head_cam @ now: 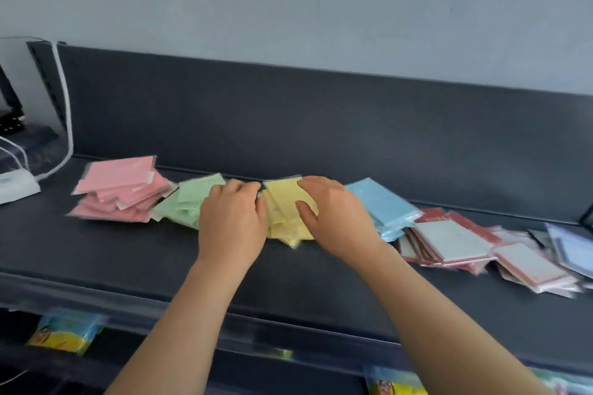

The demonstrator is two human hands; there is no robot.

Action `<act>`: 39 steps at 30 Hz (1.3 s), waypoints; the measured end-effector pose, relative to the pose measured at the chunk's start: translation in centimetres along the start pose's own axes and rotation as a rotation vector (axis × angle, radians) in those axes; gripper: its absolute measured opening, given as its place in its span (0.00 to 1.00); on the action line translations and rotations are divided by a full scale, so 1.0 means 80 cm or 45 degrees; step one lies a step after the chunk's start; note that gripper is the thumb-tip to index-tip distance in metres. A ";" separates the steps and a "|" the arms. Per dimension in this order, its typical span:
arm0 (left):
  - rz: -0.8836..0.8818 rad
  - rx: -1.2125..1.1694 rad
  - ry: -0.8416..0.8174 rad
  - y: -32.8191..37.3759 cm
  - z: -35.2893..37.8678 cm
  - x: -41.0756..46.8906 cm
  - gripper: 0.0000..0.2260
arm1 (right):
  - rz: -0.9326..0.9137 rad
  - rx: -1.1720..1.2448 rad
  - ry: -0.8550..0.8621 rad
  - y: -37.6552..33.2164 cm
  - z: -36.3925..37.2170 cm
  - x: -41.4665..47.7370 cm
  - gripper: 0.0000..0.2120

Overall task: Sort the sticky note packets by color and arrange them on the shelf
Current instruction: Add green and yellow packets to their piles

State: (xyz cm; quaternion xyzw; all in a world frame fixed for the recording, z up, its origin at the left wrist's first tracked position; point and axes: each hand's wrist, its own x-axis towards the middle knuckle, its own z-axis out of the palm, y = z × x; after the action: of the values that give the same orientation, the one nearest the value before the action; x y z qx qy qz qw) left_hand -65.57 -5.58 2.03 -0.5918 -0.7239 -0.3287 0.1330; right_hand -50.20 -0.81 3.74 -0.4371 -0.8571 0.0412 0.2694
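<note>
Count on the shelf (321,269): six piles of sticky note packets in one row, running from 9 o'clock to 3 o'clock and dropping a little toward you at the 3 o'clock end. In order they are the pink pile (122,189), green pile (186,202), yellow pile (284,202), blue pile (382,205), red-bordered pile (449,240) and purple pile (574,250). The packets overlap loosely, so a count per pile cannot be given.

Both of your hands are on the yellow pile, which sits mid-row between green and blue.
- Your left hand (232,221) is at its 9 o'clock side, partly over the green pile. The fingers (253,196) are curled with their tips against the pile's edge. Whether they clasp a packet cannot be told.
- Your right hand (337,218) is at its 3 o'clock side. The thumb presses on the top packet and the fingers wrap the far edge, gripping it.

The top yellow packet lies flat, with its long axis running roughly 11 o'clock to 5 o'clock.

At the 9 o'clock end, beyond the pink pile, are one white cable (65,112) and one white box (16,184).
</note>
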 end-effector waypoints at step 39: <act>0.769 -0.293 -0.593 0.745 0.250 -0.156 0.12 | 1.050 -0.320 0.148 0.581 -0.357 -0.441 0.21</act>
State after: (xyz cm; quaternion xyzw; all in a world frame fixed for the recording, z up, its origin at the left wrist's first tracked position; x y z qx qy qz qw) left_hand -2.04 2.47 -1.18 -0.8477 -0.4865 -0.2110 -0.0111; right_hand 14.54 -4.18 -1.18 -0.7739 -0.5926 0.0160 0.2228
